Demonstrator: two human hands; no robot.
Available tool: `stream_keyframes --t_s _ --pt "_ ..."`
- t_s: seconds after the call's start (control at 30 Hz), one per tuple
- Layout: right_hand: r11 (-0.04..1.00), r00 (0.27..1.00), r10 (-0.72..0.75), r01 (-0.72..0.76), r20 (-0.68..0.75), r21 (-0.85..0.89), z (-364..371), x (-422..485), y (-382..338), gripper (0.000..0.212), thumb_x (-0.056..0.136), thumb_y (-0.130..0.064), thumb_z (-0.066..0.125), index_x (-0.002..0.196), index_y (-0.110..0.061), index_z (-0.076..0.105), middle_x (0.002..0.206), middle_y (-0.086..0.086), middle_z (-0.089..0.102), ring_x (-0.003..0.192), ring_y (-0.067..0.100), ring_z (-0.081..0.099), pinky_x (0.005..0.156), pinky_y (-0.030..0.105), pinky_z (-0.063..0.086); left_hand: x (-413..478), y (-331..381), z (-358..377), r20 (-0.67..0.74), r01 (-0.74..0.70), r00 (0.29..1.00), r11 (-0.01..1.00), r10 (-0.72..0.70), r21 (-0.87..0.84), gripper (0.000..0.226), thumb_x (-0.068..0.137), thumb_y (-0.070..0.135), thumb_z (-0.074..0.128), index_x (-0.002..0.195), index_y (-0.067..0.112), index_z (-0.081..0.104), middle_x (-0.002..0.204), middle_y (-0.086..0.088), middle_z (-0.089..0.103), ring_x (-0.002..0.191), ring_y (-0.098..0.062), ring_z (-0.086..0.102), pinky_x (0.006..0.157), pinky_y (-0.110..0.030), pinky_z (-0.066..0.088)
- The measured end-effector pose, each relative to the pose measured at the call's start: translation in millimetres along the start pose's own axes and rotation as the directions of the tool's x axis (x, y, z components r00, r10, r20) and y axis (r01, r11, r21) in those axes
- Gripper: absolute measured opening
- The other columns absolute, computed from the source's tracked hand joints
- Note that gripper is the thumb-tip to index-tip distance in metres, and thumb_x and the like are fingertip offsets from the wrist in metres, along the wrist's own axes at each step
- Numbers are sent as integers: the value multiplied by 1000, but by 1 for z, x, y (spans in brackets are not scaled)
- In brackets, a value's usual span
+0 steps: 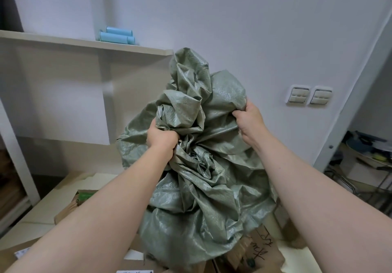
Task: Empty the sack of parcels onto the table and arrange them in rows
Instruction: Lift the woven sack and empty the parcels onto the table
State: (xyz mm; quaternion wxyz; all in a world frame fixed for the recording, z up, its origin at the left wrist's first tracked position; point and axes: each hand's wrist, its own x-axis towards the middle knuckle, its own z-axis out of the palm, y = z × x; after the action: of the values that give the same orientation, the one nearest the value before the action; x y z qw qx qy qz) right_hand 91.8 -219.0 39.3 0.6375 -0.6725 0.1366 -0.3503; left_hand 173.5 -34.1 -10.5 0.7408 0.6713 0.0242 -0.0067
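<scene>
A crumpled grey-green woven sack [203,188] hangs upside down in front of me, lifted above the table [42,213]. My left hand [162,136] grips a bunched fold of it at the middle. My right hand [247,118] grips the fabric higher up on the right. Below the sack's lower end lie brown cardboard parcels [263,249], one with handwriting on it. Another brown parcel with a green patch [74,205] lies to the left, partly behind my left forearm. The sack hides whatever is inside it.
A pale shelf [84,43] on the wall at the left carries two light-blue rolls [117,36]. Two wall switches [309,95] sit on the white wall at the right. Beyond a door frame at the far right stands a cluttered rack [364,162].
</scene>
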Motion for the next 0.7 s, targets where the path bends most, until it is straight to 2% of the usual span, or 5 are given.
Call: stream_keyframes --t_s 0.17,0.37,0.53,0.63,0.7 --pt "992 1000 -14 12 -16 -130 -3 -10 -10 37 88 9 51 115 -14 62 104 9 70 102 31 68 92 46 56 -7 13 -6 -32 -10 999 995 7 -95 52 82 8 64 123 39 53 85 17 52 92 -17 58 87 -28 50" --pt "996 997 -49 45 -51 -80 -7 -23 -24 33 81 4 57 110 -10 65 105 15 71 100 32 69 90 51 56 -13 24 -8 -42 -25 999 984 18 -175 58 80 10 68 132 32 53 106 9 62 93 -15 59 85 -22 46" --pt "992 938 127 -126 322 -26 -12 -41 -26 13 94 -14 61 106 -9 64 92 9 72 89 24 66 75 27 58 -14 19 -12 -35 -41 999 991 37 -125 44 86 2 58 121 29 56 102 1 61 91 -19 56 85 -27 47" --pt "928 830 342 -372 441 -19 -17 -48 -10 76 81 -69 50 130 -12 56 120 13 68 111 27 65 102 37 48 -15 5 -19 -87 9 996 998 -14 -57 26 88 9 52 100 32 51 82 11 50 89 -22 53 85 -27 46" --pt "851 802 525 -503 287 -150 -12 -46 12 96 75 -86 38 134 -12 54 125 16 65 112 31 64 105 47 47 -14 -7 -24 -80 16 997 998 -11 59 22 86 10 56 99 28 52 81 9 51 88 -22 53 82 -25 43"
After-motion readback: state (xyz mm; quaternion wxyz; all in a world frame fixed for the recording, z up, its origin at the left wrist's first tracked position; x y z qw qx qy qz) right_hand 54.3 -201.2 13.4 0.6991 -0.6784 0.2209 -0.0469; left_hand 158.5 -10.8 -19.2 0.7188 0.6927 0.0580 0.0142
